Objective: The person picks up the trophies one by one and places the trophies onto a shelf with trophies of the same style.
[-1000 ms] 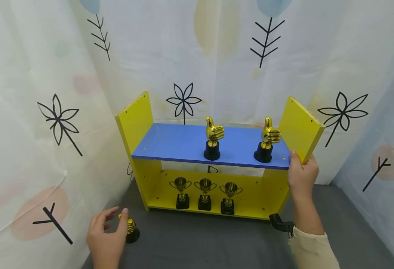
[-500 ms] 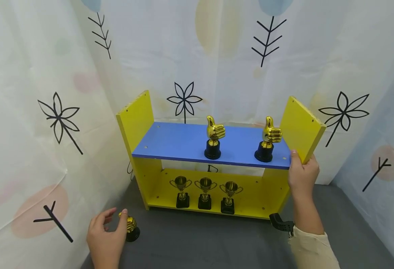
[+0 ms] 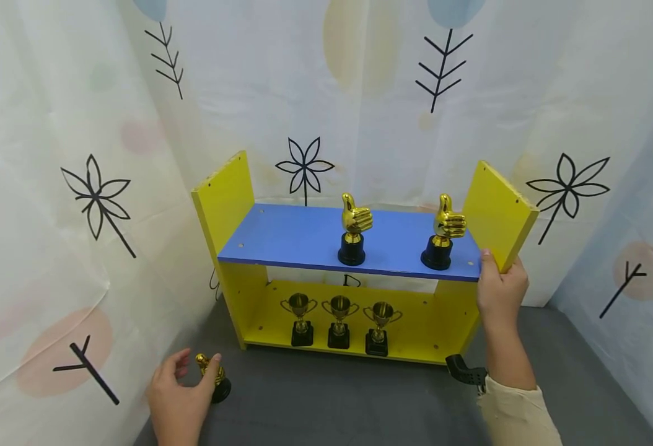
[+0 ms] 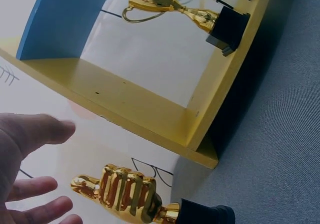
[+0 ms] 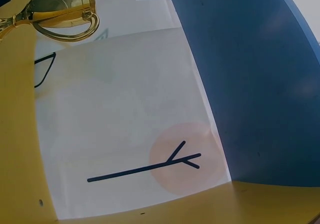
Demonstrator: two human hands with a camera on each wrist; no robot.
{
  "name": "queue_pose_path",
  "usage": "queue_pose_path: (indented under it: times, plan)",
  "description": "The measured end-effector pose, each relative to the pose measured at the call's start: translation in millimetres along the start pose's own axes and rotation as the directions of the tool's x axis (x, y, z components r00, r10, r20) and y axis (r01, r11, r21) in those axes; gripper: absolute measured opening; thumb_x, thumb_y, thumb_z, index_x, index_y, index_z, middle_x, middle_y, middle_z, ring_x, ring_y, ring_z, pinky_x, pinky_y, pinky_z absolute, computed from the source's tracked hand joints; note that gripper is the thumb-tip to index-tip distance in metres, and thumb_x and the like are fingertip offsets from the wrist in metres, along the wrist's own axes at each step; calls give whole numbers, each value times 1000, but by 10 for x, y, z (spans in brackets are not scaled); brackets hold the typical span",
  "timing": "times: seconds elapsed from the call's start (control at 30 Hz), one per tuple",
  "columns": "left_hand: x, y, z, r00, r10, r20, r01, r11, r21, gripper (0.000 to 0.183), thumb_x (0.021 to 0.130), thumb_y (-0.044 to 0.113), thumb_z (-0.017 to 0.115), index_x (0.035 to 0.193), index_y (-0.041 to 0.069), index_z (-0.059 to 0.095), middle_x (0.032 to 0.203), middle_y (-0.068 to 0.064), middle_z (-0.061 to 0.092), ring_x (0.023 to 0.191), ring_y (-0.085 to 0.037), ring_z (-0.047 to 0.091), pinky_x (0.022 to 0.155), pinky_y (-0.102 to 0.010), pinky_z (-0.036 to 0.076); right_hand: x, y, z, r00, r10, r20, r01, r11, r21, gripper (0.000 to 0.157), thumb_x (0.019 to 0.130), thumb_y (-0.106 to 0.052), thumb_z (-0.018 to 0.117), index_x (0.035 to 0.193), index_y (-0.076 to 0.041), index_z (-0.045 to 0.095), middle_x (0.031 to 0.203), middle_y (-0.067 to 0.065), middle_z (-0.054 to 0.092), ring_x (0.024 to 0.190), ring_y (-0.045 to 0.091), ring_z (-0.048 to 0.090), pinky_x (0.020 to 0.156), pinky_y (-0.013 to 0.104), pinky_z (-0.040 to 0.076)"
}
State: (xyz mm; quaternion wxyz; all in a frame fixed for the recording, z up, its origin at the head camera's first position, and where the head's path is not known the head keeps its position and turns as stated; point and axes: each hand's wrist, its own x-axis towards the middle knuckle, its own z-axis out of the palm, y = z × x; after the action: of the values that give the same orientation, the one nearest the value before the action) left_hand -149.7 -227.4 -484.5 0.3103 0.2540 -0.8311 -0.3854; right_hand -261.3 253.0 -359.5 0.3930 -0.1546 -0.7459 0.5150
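My left hand [image 3: 184,396] is spread around a gold thumbs-up trophy [image 4: 127,194] with a black base, which stands on the grey table. In the left wrist view a gap shows between its fingers and the trophy. At the right end of a yellow and blue shelf [image 3: 298,232], my right hand [image 3: 502,294] grips the yellow side panel, thumb in front; its other fingers are partly hidden behind the panel. Two more thumbs-up trophies, one mid-board [image 3: 354,229] and one near the right panel [image 3: 442,232], stand on the blue board. The right wrist view shows no hand.
On the shelf's yellow lower board stand three gold cup trophies, the left cup [image 3: 300,319], the middle cup [image 3: 339,321] and the right cup [image 3: 379,328]. A patterned white curtain [image 3: 282,74] hangs behind and at both sides. Grey table surface [image 3: 326,402] lies before the shelf.
My left hand has shifted slightly right and its thumb now overlaps the trophy's side, so the trophy's gold thumb shows between my fingers. The right hand keeps its hold on the panel.
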Motion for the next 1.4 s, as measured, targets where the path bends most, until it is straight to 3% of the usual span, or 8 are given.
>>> queue_pose_path:
  times: [0.17, 0.63, 1.4]
  plan:
    - [-9, -32, 12, 998, -15, 57, 14, 1000, 25, 75, 84, 43, 90, 133, -7, 64, 121, -28, 63, 107, -46, 58, 88, -62, 50, 1, -14, 0, 1000, -7, 2, 7, 1000, 5, 46, 109, -38, 56, 127, 3, 66, 114, 15, 70, 83, 5, 60, 71, 12, 46]
    - [14, -141, 41, 990, -33, 140, 23, 997, 73, 60, 90, 39, 84, 128, -3, 68, 118, -26, 68, 105, -41, 64, 84, -58, 53, -2, -34, -3, 1000, 7, 8, -7, 1000, 12, 46, 110, -38, 56, 132, 0, 66, 121, 15, 71, 89, 6, 62, 75, 11, 47]
    - [42, -221, 46, 981, -63, 183, 41, 992, 120, 68, 86, 50, 86, 125, -3, 69, 117, -26, 70, 99, -38, 68, 79, -56, 58, -9, -16, 0, 1000, 8, 8, -9, 1000, 18, 46, 110, -38, 55, 131, 0, 66, 118, 13, 70, 86, 5, 61, 73, 10, 46]
